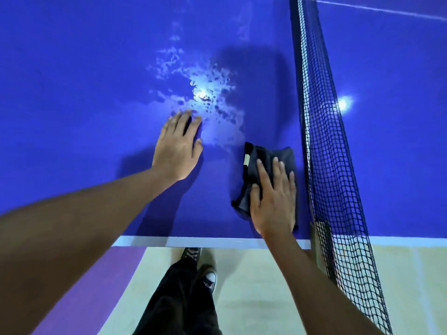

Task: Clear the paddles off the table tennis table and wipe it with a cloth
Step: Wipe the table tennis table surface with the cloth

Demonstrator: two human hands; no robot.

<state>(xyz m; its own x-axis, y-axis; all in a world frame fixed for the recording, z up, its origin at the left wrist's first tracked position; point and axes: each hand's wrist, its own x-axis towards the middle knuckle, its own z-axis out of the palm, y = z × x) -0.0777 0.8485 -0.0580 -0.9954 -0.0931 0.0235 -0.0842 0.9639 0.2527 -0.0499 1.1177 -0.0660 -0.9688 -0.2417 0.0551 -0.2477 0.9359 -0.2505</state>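
The blue table tennis table (84, 93) fills the upper part of the view. My right hand (274, 199) lies flat with straight fingers on a dark folded cloth (266, 155), pressing it onto the table close to the net. My left hand (177, 146) rests open on the bare table surface to the left, its fingertips at the edge of a patch of wet streaks (205, 97) that shine under a light reflection. No paddle is in view.
The black net (331, 146) runs from the top down to the near edge at the right, with its clamp (321, 238) at the white edge line (193, 241). Below the table edge are my legs and shoes (200, 269) on a cream and purple floor.
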